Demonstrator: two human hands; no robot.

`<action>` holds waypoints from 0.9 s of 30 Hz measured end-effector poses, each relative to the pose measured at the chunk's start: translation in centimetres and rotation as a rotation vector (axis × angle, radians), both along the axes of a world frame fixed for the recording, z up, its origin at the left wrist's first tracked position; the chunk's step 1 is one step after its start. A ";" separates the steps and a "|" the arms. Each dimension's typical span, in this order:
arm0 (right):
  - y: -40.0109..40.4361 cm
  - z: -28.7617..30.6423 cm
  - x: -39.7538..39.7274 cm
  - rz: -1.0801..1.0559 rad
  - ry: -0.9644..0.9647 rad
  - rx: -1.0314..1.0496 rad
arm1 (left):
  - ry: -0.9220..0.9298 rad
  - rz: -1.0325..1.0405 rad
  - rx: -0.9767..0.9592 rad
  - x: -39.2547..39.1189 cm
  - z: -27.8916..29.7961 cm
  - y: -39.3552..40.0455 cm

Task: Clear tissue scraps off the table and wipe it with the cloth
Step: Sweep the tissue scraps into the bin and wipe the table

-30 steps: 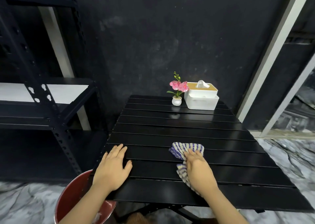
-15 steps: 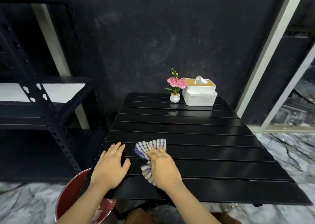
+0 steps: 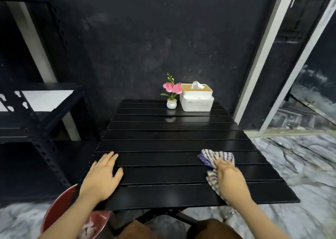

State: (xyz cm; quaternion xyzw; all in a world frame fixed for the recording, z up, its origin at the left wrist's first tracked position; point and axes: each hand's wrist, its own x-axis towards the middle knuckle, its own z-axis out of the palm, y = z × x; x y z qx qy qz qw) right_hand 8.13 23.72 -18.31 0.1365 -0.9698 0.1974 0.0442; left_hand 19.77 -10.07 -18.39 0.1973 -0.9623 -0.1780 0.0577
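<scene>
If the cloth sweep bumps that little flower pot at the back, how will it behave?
The flower pot looks small and top-heavy under its tall stem, so it would probably tip. It likely slides easily on the glossy table.

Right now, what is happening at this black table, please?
A person is wiping the black slatted table. The right hand presses a striped cloth flat on the near right part of the top. The left hand rests flat near the left edge. No tissue scraps show on the table; white bits lie in the red bin below the left corner. A small flower pot and a white tissue box stand at the far edge.
</scene>
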 end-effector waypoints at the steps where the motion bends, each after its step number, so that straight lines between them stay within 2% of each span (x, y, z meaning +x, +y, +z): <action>1: 0.5 -0.2 -0.8 -0.018 -0.019 0.002 | -0.001 0.000 -0.001 0.0 0.0 0.0; 4: 0.3 -0.9 -2.9 -0.038 -0.074 0.015 | -0.002 0.000 -0.008 0.0 -0.1 0.1; 10: -4.0 -0.6 -4.8 -0.027 -0.065 0.000 | -0.002 0.002 -0.012 -0.2 -0.3 0.1; 20: -13.8 -0.6 -1.0 0.299 0.015 -0.016 | 0.006 0.002 0.003 -0.2 -0.2 0.0; 27: -12.4 -0.6 1.3 0.484 0.027 0.001 | -0.014 -0.003 0.011 -0.3 0.2 -0.2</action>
